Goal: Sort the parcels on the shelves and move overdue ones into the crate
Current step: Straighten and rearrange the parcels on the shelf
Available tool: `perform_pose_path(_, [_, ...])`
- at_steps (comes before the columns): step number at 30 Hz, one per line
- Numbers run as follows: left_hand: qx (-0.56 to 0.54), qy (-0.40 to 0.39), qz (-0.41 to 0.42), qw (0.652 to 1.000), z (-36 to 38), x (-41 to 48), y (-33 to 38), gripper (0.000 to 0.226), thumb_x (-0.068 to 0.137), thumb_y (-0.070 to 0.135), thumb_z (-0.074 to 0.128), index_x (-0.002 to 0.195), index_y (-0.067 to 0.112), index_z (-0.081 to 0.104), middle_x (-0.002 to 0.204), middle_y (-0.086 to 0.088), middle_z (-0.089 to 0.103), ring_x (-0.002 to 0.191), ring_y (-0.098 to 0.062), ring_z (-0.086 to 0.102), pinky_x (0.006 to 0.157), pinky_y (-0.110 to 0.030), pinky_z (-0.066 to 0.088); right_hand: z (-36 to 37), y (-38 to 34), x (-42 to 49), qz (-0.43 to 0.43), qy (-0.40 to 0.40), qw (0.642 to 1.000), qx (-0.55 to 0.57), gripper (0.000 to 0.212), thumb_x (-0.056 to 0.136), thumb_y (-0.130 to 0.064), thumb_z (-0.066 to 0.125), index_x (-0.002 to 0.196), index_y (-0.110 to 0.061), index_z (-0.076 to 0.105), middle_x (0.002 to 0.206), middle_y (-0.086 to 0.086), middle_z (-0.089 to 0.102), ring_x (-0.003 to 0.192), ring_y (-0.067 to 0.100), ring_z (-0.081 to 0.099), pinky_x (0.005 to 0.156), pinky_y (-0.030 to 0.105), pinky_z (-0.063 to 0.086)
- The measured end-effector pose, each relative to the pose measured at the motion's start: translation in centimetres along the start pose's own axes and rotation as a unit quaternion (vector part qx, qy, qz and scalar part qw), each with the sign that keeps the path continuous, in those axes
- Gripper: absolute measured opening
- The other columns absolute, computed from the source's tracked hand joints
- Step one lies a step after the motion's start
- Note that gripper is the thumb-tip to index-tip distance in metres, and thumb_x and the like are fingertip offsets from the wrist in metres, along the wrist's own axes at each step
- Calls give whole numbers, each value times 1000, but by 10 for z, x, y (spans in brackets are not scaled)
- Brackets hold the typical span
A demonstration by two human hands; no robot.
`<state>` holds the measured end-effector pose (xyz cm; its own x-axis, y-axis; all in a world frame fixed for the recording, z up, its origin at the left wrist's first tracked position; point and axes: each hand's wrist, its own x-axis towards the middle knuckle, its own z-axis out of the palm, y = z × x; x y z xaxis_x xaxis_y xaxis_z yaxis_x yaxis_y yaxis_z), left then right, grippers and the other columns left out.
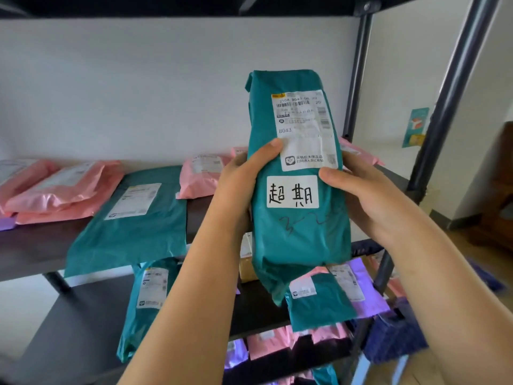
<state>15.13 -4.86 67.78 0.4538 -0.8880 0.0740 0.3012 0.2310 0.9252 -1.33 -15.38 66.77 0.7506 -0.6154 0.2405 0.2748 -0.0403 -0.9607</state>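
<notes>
I hold a tall teal parcel (297, 237) upright in front of the shelves. It carries a white shipping label near the top and a white sticker with two handwritten black characters in its middle. My left hand (240, 184) grips its left edge, thumb across the front. My right hand (369, 195) grips its right edge, thumb on the label's lower corner. On the upper shelf (33, 254) lie a flat teal parcel (133, 220) and several pink parcels (58, 190). No crate is in view.
The lower shelf (83, 329) holds teal (147, 304), pink and purple parcels and a cardboard box (247, 262). More parcels lie on a shelf below. Dark metal uprights (449, 95) stand at the right. A dark blue bag (394, 337) sits at the lower right.
</notes>
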Motion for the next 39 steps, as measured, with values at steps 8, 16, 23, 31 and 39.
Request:
perform_pose_path(8, [32,4,10,999,-3,-27,-3,47,82,33,75,122,11,65,114,-16,71,107,-36,68,99,-52,49,17,14,-30,-6,19,999,48,64,76,-15,69,138,-21,51,127,4,67,117,25,64,102,48,47])
perform_pose_path(16, [84,41,31,995,1,-36,1,39,84,31,74,115,9,67,103,-12,75,96,-31,72,92,-50,55,18,18,-34,-3,19,998,59,66,74,-14,69,138,-20,51,127,4,67,118,25,64,101,48,48])
perform_pose_path(23, [120,18,24,992,0,-30,-13,49,73,33,79,116,12,66,106,-8,75,99,-28,72,94,-47,54,7,24,-44,17,18,999,24,71,71,-9,68,139,-18,48,123,2,69,112,22,67,90,39,55])
perform_pose_path(31, [123,-77,-7,989,26,-30,-51,63,61,18,82,121,12,62,107,-5,74,91,-22,74,70,-27,58,-30,49,-80,40,58,998,-1,72,79,14,61,141,-17,43,128,6,66,118,26,63,99,51,49])
perform_pose_path(39, [179,-154,-24,971,95,-10,-106,60,65,3,86,119,17,65,112,-6,72,101,-31,70,93,-51,54,-100,65,-126,77,124,989,-11,66,79,14,60,137,-15,51,127,5,67,118,26,63,102,51,48])
